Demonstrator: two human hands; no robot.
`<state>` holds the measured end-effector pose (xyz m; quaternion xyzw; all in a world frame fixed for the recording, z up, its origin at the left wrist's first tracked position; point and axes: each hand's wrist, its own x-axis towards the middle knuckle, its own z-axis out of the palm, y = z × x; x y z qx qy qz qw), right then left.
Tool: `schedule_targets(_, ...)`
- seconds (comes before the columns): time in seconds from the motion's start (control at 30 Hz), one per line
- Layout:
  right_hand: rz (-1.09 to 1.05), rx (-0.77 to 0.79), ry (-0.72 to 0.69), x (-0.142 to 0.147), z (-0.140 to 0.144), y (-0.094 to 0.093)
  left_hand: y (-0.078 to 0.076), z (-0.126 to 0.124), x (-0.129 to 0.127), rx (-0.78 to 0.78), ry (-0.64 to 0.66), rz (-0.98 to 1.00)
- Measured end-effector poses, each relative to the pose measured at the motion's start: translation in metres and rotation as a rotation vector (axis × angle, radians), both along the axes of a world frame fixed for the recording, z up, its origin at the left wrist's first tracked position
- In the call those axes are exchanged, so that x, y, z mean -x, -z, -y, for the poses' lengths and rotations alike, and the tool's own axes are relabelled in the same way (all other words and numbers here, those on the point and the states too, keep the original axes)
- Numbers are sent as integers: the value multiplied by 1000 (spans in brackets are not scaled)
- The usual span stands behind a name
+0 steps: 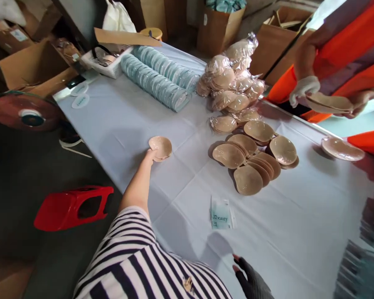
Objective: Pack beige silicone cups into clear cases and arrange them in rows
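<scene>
Fingers of the right hand (247,276), in a dark grey fingerless knit glove, show at the bottom edge, spread open above the pale blue cloth-covered table (299,232) and holding nothing. Just beyond them lies a small flat pale sachet with printed lettering (220,214). The left arm, in a black-and-white striped sleeve (134,253), stretches out to the left hand (150,155), whose fingers are closed on the near edge of a round beige silicone cup (161,147) resting on the table, well apart from the other stock. To the right sits a loose overlapping pile of the same beige cups (252,160), and one more cup lies alone near the right edge (342,148). Behind the pile stands a heap of clear plastic bags holding stacked cups (233,81). Left of that run two long rows of round pale-blue lidded cases (162,77), ending by a white plastic basket (107,62). Across the table a co-worker in an orange sleeve holds a cup in a white-gloved hand (303,89). A red plastic stool (73,206) stands on the floor at left.
</scene>
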<state>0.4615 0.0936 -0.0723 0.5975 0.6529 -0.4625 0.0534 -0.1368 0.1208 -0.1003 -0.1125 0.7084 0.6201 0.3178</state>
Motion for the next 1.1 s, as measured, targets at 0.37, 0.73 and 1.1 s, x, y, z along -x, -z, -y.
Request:
schedule_targets(0.37,-647,-48,636,138,-73,-47,-37,-2,-290,-279,958,682)
schedule_targets(0.73,-736,-112,1132,63,-71,-66,-60,-31,-386,-374,1072,924)
schedule_targets(1.1,-908,-75,1313,9,-88,-50,-57,-60,-438,-451,1120,933)
